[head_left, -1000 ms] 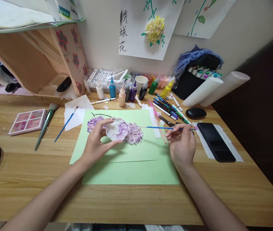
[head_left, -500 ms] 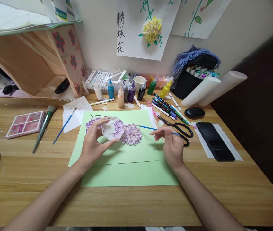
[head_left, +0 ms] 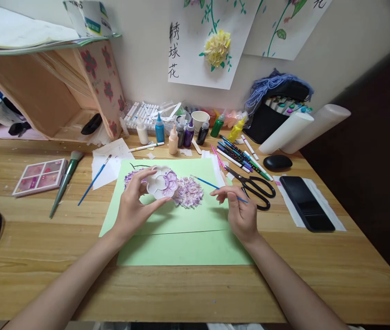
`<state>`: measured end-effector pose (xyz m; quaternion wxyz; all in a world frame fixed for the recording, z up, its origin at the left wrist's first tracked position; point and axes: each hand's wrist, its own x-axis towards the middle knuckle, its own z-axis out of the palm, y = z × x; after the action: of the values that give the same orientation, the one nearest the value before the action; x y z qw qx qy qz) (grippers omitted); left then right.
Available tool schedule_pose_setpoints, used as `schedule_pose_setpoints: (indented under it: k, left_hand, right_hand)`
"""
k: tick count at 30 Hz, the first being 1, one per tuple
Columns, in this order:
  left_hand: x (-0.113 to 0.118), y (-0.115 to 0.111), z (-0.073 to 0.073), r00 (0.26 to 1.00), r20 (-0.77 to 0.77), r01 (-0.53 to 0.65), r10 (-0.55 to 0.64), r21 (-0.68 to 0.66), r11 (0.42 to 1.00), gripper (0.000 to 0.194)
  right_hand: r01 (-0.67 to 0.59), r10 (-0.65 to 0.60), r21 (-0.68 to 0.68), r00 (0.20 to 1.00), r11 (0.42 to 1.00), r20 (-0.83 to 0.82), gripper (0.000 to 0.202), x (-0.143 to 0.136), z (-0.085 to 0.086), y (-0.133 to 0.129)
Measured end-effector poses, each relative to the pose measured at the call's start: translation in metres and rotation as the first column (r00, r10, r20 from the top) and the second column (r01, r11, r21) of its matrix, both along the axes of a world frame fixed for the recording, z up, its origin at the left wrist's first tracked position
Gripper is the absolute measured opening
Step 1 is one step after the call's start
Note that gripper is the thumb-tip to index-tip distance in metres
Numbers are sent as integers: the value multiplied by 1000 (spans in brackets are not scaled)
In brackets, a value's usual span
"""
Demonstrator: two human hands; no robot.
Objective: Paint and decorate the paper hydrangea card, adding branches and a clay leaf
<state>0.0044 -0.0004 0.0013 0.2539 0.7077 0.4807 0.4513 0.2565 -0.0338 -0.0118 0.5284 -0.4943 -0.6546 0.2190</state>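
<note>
My left hand (head_left: 133, 201) grips a white flower-shaped paint palette (head_left: 154, 187) between thumb and fingers, tilted so that its wells, smeared with purple paint, face me. In my right hand (head_left: 239, 208) is a thin blue paintbrush (head_left: 210, 184), its tip pointing left above a purple and white ruffled flower (head_left: 190, 192). That flower lies on light green paper (head_left: 181, 250). Another purple flower (head_left: 131, 176) is partly hidden behind my left hand, with a dark curved line drawn above it.
Paint bottles (head_left: 188, 135) stand along the back, near a paper cup (head_left: 200, 120). Black scissors (head_left: 253, 185) and several pens (head_left: 236, 156) lie right of the paper, then a phone (head_left: 307, 201). Leftward are a blue brush (head_left: 93, 181), a large green brush (head_left: 64, 185) and a pink box (head_left: 39, 176).
My right hand has shifted slightly left and down, and the brush now slants more steeply. My left hand still holds the palette in nearly the same spot. The camera view has tilted slightly.
</note>
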Motion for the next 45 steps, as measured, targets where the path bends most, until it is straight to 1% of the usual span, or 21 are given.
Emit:
schedule_pose_setpoints:
  k: [4, 9, 14, 16, 19, 21, 23, 25, 26, 29, 32, 34, 37, 40, 42, 45]
  left_hand:
    - [0, 0, 1, 1000, -17, -23, 23, 20, 1000, 60]
    - [0, 0, 2, 1000, -8, -18, 19, 16, 1000, 60]
    - [0, 0, 2, 999, -13, -30, 30, 21, 999, 58]
    - [-1, 1, 2, 999, -6, -36, 36, 21, 999, 57]
    - [-4, 4, 3, 997, -2, -83, 83, 28, 996, 59]
    - [-6, 6, 3, 992, -7, -130, 130, 31, 991, 60]
    - [-8, 8, 3, 986, -13, -163, 163, 24, 986, 60]
    - [-10, 9, 4, 985, -10, -175, 175, 16, 984, 60]
    - [-11, 9, 4, 984, -5, -176, 176, 15, 984, 60]
    - [-12, 10, 3, 981, 7, -192, 192, 18, 981, 59]
    - [-13, 11, 3, 979, 34, -201, 200, 9, 980, 60]
    - [-14, 12, 3, 980, 71, -186, 185, 8, 982, 61]
    - [-16, 12, 4, 978, 84, -192, 190, 17, 981, 59]
    - [-17, 12, 6, 974, 42, -226, 224, 30, 974, 56]
    - [-18, 12, 7, 973, 28, -232, 231, 33, 972, 56]
    - [-19, 13, 7, 973, 29, -232, 231, 40, 972, 56]
  right_hand:
    - [12, -13, 43, 1000, 999, 11, 30, 0, 0, -1]
    - [-11, 9, 32, 998, 999, 64, 29, -2, -1, 0]
    - [-3, -1, 73, 999, 997, 45, 28, -2, -1, 0]
    - [-11, 7, 68, 998, 998, 55, 28, -2, 0, -1]
    - [-10, 6, 49, 997, 999, 81, 28, -3, 1, -3]
    - [33, -35, 59, 999, 998, 27, 27, -4, 2, -3]
    - [72, -66, 76, 995, 995, -80, 25, -5, 5, -1]
    - [75, -62, 76, 985, 994, -160, 23, -5, 11, 5]
    - [61, -48, 70, 984, 996, -173, 23, -4, 15, 9]
    - [10, -5, 30, 989, 999, -148, 24, -2, 31, 27]
    - [-28, 30, 16, 988, 999, -150, 32, -1, 49, 48]
    - [-80, 78, -3, 985, 997, -151, 38, -3, 57, 62]
    - [-166, 160, -53, 981, 985, -108, 43, -7, 60, 78]
    - [-226, 226, -81, 974, 971, -8, 43, -11, 56, 89]
    - [-253, 259, -81, 963, 964, 71, 42, -14, 54, 94]
    - [-262, 265, -40, 954, 964, 139, 41, -18, 56, 97]
